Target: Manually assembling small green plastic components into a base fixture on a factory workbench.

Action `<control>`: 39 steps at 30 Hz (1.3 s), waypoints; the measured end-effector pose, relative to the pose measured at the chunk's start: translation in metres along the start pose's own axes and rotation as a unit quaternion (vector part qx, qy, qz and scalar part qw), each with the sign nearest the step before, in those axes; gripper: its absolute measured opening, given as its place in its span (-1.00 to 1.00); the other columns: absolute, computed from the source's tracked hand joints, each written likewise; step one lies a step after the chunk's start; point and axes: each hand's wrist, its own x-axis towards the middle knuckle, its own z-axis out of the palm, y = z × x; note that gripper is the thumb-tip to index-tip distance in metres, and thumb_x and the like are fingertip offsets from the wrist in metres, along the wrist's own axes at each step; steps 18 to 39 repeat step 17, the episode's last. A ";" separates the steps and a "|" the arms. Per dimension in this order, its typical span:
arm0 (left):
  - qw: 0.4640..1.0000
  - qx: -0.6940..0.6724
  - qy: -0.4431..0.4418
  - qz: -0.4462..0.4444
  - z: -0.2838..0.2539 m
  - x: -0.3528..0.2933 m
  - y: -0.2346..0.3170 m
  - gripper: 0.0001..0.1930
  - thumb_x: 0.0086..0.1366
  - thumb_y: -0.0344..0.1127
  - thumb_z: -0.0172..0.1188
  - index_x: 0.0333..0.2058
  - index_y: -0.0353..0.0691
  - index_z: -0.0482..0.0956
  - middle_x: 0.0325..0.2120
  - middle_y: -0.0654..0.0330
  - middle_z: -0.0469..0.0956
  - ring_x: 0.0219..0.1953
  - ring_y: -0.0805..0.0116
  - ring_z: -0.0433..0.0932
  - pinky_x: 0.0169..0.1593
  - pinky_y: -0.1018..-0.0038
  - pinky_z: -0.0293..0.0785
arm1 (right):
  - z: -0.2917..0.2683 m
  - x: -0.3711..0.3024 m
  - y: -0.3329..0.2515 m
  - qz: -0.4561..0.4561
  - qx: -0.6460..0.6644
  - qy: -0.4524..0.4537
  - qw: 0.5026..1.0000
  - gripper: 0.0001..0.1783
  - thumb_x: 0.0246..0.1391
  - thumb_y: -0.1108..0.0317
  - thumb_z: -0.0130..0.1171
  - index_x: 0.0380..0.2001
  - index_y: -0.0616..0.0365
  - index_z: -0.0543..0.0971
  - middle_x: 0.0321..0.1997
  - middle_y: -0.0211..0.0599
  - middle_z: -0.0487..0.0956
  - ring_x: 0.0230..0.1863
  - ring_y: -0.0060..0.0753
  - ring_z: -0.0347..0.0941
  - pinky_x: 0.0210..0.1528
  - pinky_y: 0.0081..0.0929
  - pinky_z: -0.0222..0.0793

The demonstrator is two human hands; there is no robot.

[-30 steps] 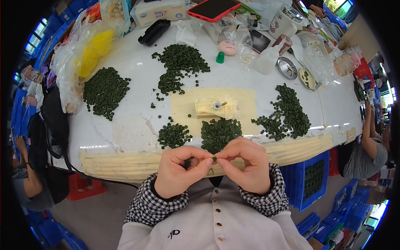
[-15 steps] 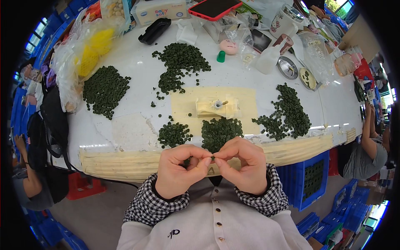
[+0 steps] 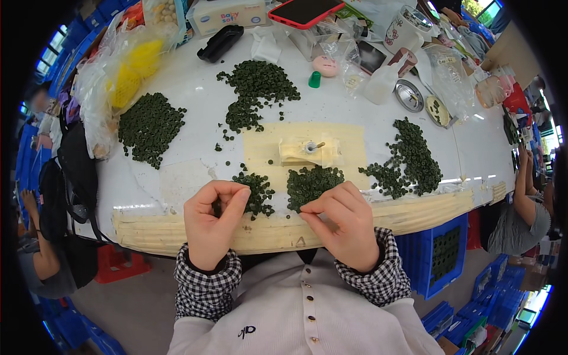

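Observation:
My left hand (image 3: 212,222) is at the left by the small heap of dark green round button-like pieces (image 3: 259,195). Its thumb and forefinger are pressed together, and whatever they hold is hidden. My right hand (image 3: 344,223) reaches to the near edge of the middle heap of green pieces (image 3: 313,182), its thumb and forefinger slightly apart with nothing visible between them. One loose piece (image 3: 288,216) lies just left of those fingertips. Behind the middle heap stands a small taped block (image 3: 296,154) with an upright metal pin and a thin brown stick.
More green heaps lie at the left (image 3: 151,130), far middle (image 3: 263,83) and right (image 3: 414,160). Along the back are a red-cased phone (image 3: 305,12), a black case (image 3: 220,44), a white squeeze bottle (image 3: 378,86) and round tins (image 3: 408,96). A blue crate (image 3: 429,260) stands below the table's right edge.
My hands were together pinching a small green piece; now they are apart. The left has moved left and up, the right slightly up to the middle heap.

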 end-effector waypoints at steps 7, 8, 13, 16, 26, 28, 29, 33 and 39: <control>0.883 -0.434 0.010 -0.179 -0.001 0.006 0.007 -0.80 0.37 -0.42 -0.17 -0.10 -0.30 0.36 -0.39 0.25 0.39 -0.61 0.64 0.14 -0.59 0.72 0.09 | 0.019 0.006 -0.010 -0.070 -0.131 -0.063 0.987 -0.84 -0.25 0.39 0.26 -0.52 0.07 0.50 -0.49 -0.42 0.34 -0.34 -0.34 0.27 -0.24 -0.44 0.18; 0.873 -0.450 0.006 -0.186 -0.003 0.005 0.007 -0.80 0.38 -0.42 -0.19 -0.09 -0.29 0.36 -0.37 0.24 0.40 -0.60 0.64 0.14 -0.60 0.73 0.09 | 0.020 0.007 -0.011 -0.079 -0.158 -0.069 0.982 -0.85 -0.24 0.39 0.25 -0.51 0.08 0.49 -0.49 -0.41 0.34 -0.34 -0.34 0.27 -0.23 -0.44 0.18; 0.842 -0.507 -0.068 -0.171 -0.011 0.002 0.005 -0.77 0.40 -0.37 -0.21 -0.05 -0.26 0.35 -0.32 0.19 0.45 -0.62 0.66 0.14 -0.64 0.78 0.05 | 0.021 0.009 -0.014 -0.091 -0.215 -0.115 0.965 -0.85 -0.19 0.36 0.20 -0.48 0.10 0.47 -0.47 -0.39 0.32 -0.30 -0.36 0.27 -0.21 -0.42 0.18; 0.808 -0.555 -0.142 -0.135 -0.014 0.002 -0.011 -0.72 0.42 -0.29 -0.20 0.03 -0.23 0.30 -0.30 0.17 0.46 -0.63 0.66 0.13 -0.66 0.79 0.03 | 0.019 0.008 -0.013 -0.142 -0.223 -0.121 0.957 -0.87 -0.20 0.38 0.13 -0.50 0.13 0.45 -0.46 -0.35 0.33 -0.30 -0.37 0.25 -0.20 -0.44 0.17; 0.786 -0.579 -0.186 -0.112 -0.018 0.003 -0.024 -0.69 0.42 -0.27 -0.20 0.08 -0.21 0.26 -0.28 0.17 0.47 -0.64 0.66 0.13 -0.66 0.78 0.04 | 0.018 0.006 -0.012 -0.167 -0.224 -0.119 0.953 -0.88 -0.21 0.39 0.09 -0.51 0.15 0.44 -0.45 -0.34 0.33 -0.30 -0.37 0.24 -0.19 -0.45 0.17; 0.786 -0.579 -0.186 -0.112 -0.018 0.003 -0.024 -0.69 0.42 -0.27 -0.20 0.08 -0.21 0.26 -0.28 0.17 0.47 -0.64 0.66 0.13 -0.66 0.78 0.04 | 0.018 0.006 -0.012 -0.167 -0.224 -0.119 0.953 -0.88 -0.21 0.39 0.09 -0.51 0.15 0.44 -0.45 -0.34 0.33 -0.30 -0.37 0.24 -0.19 -0.45 0.17; 0.786 -0.579 -0.186 -0.112 -0.018 0.003 -0.024 -0.69 0.42 -0.27 -0.20 0.08 -0.21 0.26 -0.28 0.17 0.47 -0.64 0.66 0.13 -0.66 0.78 0.04 | 0.018 0.006 -0.012 -0.167 -0.224 -0.119 0.953 -0.88 -0.21 0.39 0.09 -0.51 0.15 0.44 -0.45 -0.34 0.33 -0.30 -0.37 0.24 -0.19 -0.45 0.17; 0.786 -0.579 -0.186 -0.112 -0.018 0.003 -0.024 -0.69 0.42 -0.27 -0.20 0.08 -0.21 0.26 -0.28 0.17 0.47 -0.64 0.66 0.13 -0.66 0.78 0.04 | 0.018 0.006 -0.012 -0.167 -0.224 -0.119 0.953 -0.88 -0.21 0.39 0.09 -0.51 0.15 0.44 -0.45 -0.34 0.33 -0.30 -0.37 0.24 -0.19 -0.45 0.17; 0.786 -0.579 -0.186 -0.112 -0.018 0.003 -0.024 -0.69 0.42 -0.27 -0.20 0.08 -0.21 0.26 -0.28 0.17 0.47 -0.64 0.66 0.13 -0.66 0.78 0.04 | 0.018 0.006 -0.012 -0.167 -0.224 -0.119 0.953 -0.88 -0.21 0.39 0.09 -0.51 0.15 0.44 -0.45 -0.34 0.33 -0.30 -0.37 0.24 -0.19 -0.45 0.17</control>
